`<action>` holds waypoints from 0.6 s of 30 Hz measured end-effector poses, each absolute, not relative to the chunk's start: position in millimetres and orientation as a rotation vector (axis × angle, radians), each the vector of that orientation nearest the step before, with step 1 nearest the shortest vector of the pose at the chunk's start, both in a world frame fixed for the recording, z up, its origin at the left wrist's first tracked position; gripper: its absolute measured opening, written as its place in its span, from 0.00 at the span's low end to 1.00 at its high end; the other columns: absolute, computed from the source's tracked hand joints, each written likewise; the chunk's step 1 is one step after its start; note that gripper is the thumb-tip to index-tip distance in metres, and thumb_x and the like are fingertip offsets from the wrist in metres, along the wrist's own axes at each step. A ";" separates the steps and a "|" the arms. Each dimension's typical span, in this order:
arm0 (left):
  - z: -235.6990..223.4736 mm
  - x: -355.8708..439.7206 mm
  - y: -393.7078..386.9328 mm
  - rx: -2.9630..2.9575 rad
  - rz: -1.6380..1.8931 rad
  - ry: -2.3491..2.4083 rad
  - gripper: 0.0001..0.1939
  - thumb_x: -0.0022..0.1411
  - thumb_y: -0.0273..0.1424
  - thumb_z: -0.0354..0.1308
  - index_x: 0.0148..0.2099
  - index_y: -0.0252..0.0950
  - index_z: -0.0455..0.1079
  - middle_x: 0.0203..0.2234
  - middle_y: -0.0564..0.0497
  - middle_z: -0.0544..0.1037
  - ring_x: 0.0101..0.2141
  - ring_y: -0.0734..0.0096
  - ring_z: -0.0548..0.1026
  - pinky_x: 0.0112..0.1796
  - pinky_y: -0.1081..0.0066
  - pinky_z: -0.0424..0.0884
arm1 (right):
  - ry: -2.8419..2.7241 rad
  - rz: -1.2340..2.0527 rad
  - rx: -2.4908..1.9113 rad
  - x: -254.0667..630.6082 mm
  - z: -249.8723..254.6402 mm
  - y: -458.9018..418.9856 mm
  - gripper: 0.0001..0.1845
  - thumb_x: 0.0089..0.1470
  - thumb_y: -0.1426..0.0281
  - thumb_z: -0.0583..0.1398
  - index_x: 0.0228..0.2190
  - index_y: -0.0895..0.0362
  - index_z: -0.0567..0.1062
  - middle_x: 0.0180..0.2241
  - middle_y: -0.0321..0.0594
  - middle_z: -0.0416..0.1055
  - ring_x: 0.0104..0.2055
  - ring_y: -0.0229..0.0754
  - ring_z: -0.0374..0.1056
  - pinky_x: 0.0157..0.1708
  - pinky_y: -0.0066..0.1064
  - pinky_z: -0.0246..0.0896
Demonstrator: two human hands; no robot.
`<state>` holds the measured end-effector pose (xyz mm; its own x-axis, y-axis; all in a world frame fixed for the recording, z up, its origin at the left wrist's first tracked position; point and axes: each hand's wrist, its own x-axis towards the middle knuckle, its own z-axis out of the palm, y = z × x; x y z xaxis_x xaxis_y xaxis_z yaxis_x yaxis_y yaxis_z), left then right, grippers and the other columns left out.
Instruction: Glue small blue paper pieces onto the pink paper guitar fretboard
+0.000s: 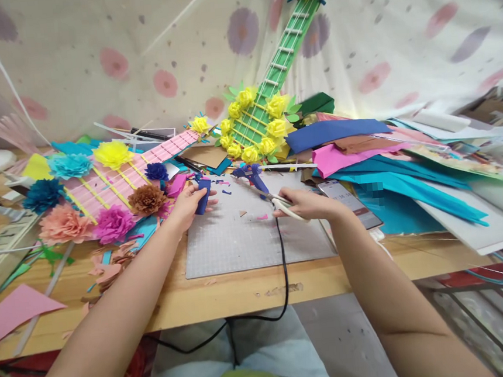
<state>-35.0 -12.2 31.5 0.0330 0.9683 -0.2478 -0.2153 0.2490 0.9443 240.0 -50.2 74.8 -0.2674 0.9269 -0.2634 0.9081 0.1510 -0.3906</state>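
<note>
My left hand (pixel 189 205) is closed on a small folded piece of dark blue paper (pixel 203 196), held above the left part of the grey cutting mat (pixel 230 249). In my right hand (pixel 308 204) is a pair of scissors (pixel 284 204) with pale handles; the blades point left and away from me. Just beyond them a blue glue gun (pixel 254 177) lies on the mat, its black cord (pixel 282 256) running down over the table edge. Small blue and pink paper scraps (pixel 263 217) are scattered on the mat.
A pink paper guitar (pixel 101 187) with paper flowers lies at left. Behind the mat leans a green guitar (pixel 266 105) with yellow flowers. Coloured paper sheets (pixel 409 180) and a phone (pixel 349 202) are at right. A power strip (pixel 8 251) sits far left.
</note>
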 end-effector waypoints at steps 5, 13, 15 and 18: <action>16.7 -43.6 -15.0 0.997 1.162 1.109 0.09 0.53 0.29 0.60 0.36 0.34 0.64 0.28 0.50 0.78 0.18 0.81 0.70 0.17 0.81 0.65 | -2.447 0.884 -1.659 190.2 56.4 -22.3 0.26 0.42 0.49 0.62 0.34 0.56 0.65 0.36 0.42 0.70 0.35 0.43 0.66 0.30 0.29 0.57; 7.9 -55.5 -12.3 1.096 1.221 1.109 0.11 0.51 0.30 0.61 0.36 0.35 0.64 0.24 0.55 0.75 0.19 0.80 0.70 0.19 0.80 0.67 | -2.391 0.798 -1.528 144.7 27.3 -11.6 0.28 0.43 0.49 0.61 0.38 0.56 0.64 0.36 0.41 0.70 0.36 0.43 0.66 0.30 0.29 0.56; 8.3 -53.1 -13.9 1.112 1.181 1.114 0.11 0.50 0.29 0.62 0.36 0.36 0.64 0.23 0.56 0.74 0.19 0.79 0.70 0.19 0.79 0.67 | -2.389 0.759 -1.532 146.8 24.9 -16.4 0.28 0.43 0.49 0.61 0.38 0.56 0.64 0.36 0.41 0.70 0.35 0.43 0.66 0.29 0.29 0.55; 7.9 -49.3 -15.8 1.139 1.111 1.109 0.12 0.50 0.28 0.62 0.37 0.36 0.64 0.23 0.55 0.74 0.19 0.78 0.70 0.19 0.77 0.68 | -2.389 0.733 -1.553 151.1 25.7 -22.6 0.27 0.43 0.48 0.61 0.37 0.55 0.64 0.33 0.40 0.70 0.33 0.42 0.66 0.28 0.29 0.53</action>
<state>-49.3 -15.8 7.9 0.1087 0.9912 -0.0759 -0.0771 0.0845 0.9934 151.1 -22.6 25.7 -0.4286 0.8980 -0.0993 0.7993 0.3256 -0.5050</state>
